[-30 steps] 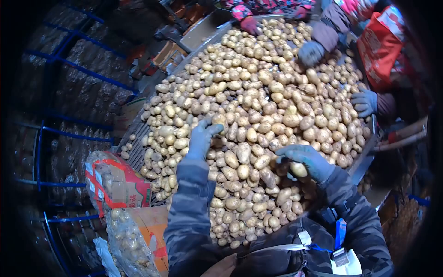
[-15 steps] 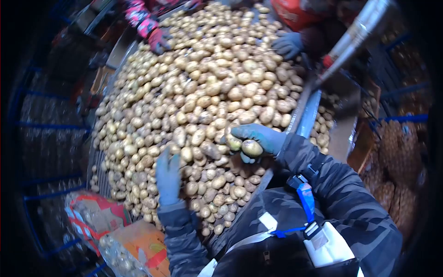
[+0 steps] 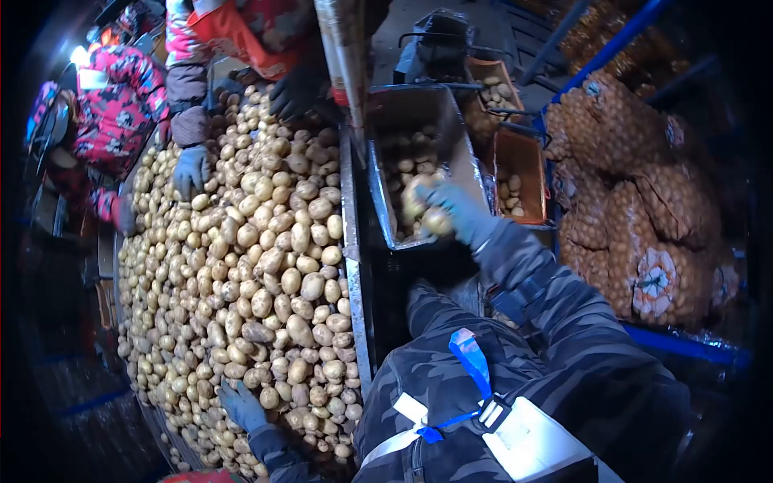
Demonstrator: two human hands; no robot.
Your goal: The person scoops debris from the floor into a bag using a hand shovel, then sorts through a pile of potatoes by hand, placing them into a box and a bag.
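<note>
Over the near end of a grey box (image 3: 475,173), my right hand (image 3: 460,211) in a grey-blue glove has its fingers round potatoes (image 3: 437,221). Motion blurs them a little, and part of the grip is hidden behind the potatoes. My left hand (image 3: 244,409), gloved the same way, lies on the big heap of potatoes (image 3: 262,304) with its fingers stretched out and apart. More potatoes (image 3: 406,166) lie inside the grey box below my right hand.
A metal edge (image 3: 352,274) divides the heap from the box side. An upright wrapped post (image 3: 342,64) stands by the box. Orange-brown crates (image 3: 523,181) hold potatoes; full net sacks (image 3: 620,233) are stacked right. Co-workers' gloved hands (image 3: 192,171) reach onto the heap's far side.
The view has turned to the right. My right hand has carried its potatoes from above the heap across the metal edge to the grey box. My left hand is now lower on the heap.
</note>
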